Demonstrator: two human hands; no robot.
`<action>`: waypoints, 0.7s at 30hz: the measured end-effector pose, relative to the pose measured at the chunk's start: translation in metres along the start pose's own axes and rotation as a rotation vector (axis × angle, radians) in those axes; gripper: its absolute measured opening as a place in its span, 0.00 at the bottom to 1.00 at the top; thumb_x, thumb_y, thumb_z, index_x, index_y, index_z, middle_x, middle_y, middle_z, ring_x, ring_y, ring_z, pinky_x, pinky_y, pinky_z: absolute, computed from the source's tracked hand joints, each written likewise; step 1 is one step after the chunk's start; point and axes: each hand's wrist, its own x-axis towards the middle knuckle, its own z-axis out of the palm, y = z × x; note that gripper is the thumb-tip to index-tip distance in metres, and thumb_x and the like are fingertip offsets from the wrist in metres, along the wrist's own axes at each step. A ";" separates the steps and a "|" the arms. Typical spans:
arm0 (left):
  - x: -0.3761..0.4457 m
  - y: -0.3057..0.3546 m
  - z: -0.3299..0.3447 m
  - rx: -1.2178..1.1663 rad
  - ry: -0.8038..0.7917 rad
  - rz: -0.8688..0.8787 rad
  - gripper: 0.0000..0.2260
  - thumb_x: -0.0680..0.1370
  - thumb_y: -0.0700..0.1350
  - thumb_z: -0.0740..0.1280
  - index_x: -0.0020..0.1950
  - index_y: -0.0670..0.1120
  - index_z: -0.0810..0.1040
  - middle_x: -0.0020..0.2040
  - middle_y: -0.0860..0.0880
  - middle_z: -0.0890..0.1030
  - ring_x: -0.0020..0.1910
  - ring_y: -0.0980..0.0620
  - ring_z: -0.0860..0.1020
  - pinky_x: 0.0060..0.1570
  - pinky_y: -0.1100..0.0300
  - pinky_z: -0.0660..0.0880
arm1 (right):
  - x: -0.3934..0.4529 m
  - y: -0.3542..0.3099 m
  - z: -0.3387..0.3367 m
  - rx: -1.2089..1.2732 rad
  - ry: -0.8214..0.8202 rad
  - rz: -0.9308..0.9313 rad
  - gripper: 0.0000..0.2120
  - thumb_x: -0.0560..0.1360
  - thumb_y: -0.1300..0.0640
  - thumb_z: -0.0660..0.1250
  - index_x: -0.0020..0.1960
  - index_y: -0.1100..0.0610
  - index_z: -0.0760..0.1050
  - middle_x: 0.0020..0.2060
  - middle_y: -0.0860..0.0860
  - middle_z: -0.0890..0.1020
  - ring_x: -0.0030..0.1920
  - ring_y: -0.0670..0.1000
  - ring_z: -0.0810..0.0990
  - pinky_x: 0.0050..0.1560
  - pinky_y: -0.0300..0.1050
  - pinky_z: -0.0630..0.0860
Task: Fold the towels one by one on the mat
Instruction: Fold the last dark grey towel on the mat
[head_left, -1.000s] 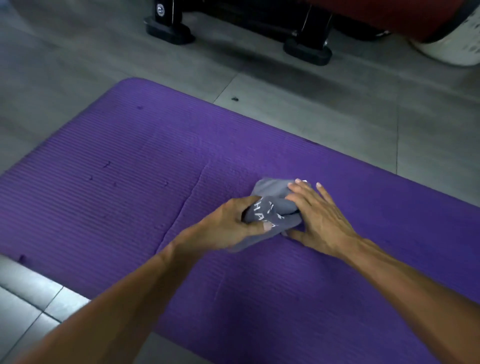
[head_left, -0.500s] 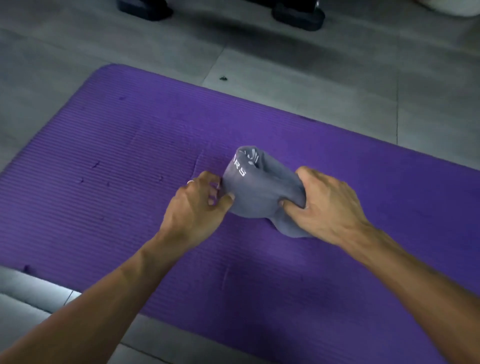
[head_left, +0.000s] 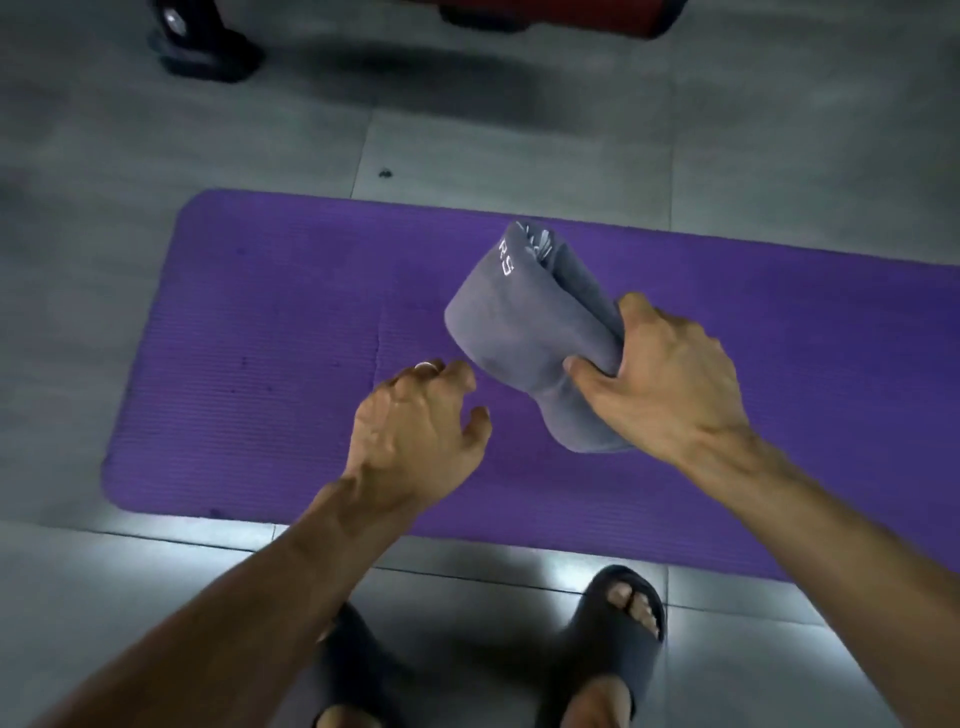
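While gripped by right hand: folded towel above mat.

The grey towel is folded into a thick bundle with white lettering near its far end, raised tilted above the purple mat. The ribbed mat lies flat beneath it, stretching out to the towel's left and right.

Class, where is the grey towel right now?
In the head view, the folded grey towel is gripped in the right hand, above the purple mat.
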 end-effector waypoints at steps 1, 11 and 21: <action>-0.005 0.016 -0.021 0.018 -0.015 0.029 0.13 0.76 0.54 0.64 0.57 0.51 0.76 0.52 0.51 0.81 0.52 0.46 0.80 0.48 0.54 0.74 | -0.008 -0.004 -0.025 0.009 0.008 0.021 0.19 0.73 0.43 0.67 0.47 0.54 0.61 0.45 0.54 0.79 0.45 0.61 0.79 0.39 0.47 0.67; -0.058 0.220 -0.184 0.210 -0.077 0.244 0.16 0.78 0.58 0.60 0.62 0.53 0.72 0.54 0.54 0.80 0.53 0.50 0.79 0.50 0.58 0.73 | -0.077 0.037 -0.284 0.043 0.111 0.129 0.18 0.73 0.42 0.66 0.46 0.53 0.62 0.44 0.51 0.79 0.44 0.60 0.80 0.37 0.46 0.67; -0.090 0.476 -0.245 0.205 -0.015 0.266 0.17 0.78 0.59 0.60 0.63 0.54 0.72 0.57 0.54 0.80 0.56 0.50 0.79 0.52 0.57 0.75 | -0.147 0.187 -0.497 0.077 0.191 0.230 0.18 0.74 0.42 0.65 0.46 0.53 0.61 0.47 0.52 0.79 0.47 0.62 0.79 0.38 0.47 0.66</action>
